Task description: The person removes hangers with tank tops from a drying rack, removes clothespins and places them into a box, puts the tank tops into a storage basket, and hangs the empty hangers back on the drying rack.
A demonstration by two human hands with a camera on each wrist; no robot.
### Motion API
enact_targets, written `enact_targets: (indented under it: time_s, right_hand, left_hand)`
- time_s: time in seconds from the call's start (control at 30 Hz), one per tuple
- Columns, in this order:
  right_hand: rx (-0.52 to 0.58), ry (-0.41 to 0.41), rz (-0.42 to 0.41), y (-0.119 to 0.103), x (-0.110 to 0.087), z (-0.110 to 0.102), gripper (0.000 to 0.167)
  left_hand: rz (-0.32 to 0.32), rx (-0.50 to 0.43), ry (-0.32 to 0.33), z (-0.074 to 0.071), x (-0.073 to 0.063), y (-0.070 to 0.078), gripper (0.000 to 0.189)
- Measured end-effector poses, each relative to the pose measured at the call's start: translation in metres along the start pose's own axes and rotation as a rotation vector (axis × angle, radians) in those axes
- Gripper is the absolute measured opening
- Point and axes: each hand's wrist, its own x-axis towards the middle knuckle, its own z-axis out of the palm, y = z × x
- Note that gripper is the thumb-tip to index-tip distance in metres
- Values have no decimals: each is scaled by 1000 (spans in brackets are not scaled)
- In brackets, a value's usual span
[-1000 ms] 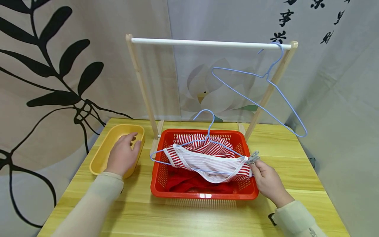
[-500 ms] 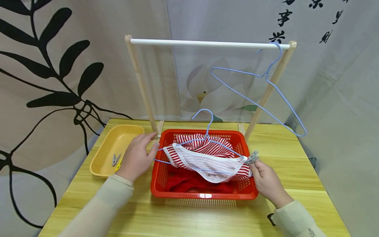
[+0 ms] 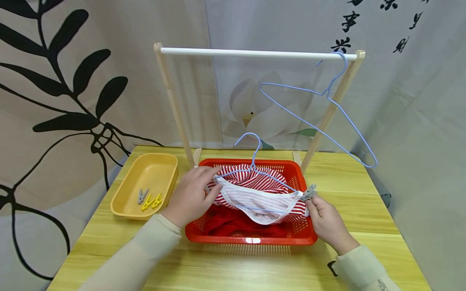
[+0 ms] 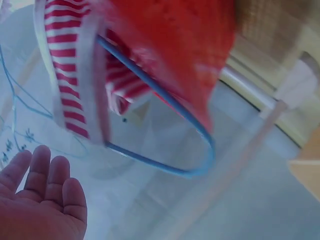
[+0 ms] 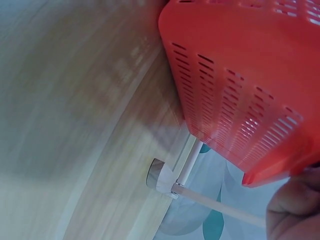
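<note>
A blue wire hanger (image 3: 254,153) lies across the red basket (image 3: 251,240), its hook upright. Over it is a red-and-white striped garment (image 3: 255,198) with white trim. A grey clothespin (image 3: 308,193) sits at the garment's right corner. My right hand (image 3: 329,222) pinches the hanger's right end beside that clothespin; its fingertips partly hide the grip. My left hand (image 3: 194,194) is at the garment's left end, covering the hanger's left corner. In the left wrist view, the left hand's fingers (image 4: 40,175) are extended, apart from the blue wire loop (image 4: 197,135).
Left of the basket stands a yellow tray (image 3: 120,202) holding a grey clothespin (image 3: 142,196) and yellow clothespins (image 3: 151,201). Behind rises a wooden rack with a white rail (image 3: 251,52); another blue hanger (image 3: 296,116) hangs at its right end. Red cloth (image 3: 240,222) lies in the basket.
My left hand has moved right from over the yellow tray to the garment's left end, uncovering the clothespins. The right hand stays in place, and the hanger's hook has tilted slightly left.
</note>
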Motion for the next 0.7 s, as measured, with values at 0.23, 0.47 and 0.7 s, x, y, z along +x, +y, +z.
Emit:
enact_targets:
  time_s: [0.23,0.47,0.7]
  right_hand:
    - [-6,9,-7,0,2,2,20]
    - [-9,21,-17,-1,2,2,19]
    - [-5,18,-11,-1,2,2,20]
  left_hand:
    - [87,6,-22,9,12,21,49]
    - [156,-1,-68,18,23,42,53]
    - [198,13,-138,27,34,68,56]
